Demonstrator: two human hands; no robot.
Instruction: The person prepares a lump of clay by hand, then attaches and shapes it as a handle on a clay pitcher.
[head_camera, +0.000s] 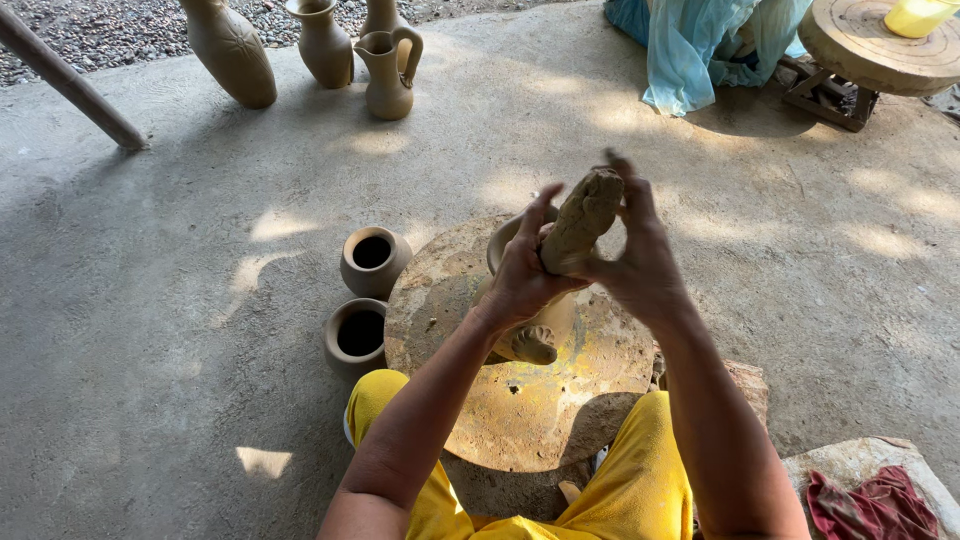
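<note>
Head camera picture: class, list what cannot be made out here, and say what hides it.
- Pot on the wheel: mostly hidden behind the left hand and right hand.
- Lower end of the clay roll: covered by both palms.
- Tall vases: tops cut off by the upper edge.
- Yellow cup: cut off by the same edge.
- Two small pots: insides too dark.

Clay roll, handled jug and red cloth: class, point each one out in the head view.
clay roll (582, 222), head view, middle of the roll between both hands
handled jug (388, 85), head view, its belly
red cloth (872, 505), head view, centre folds
</note>
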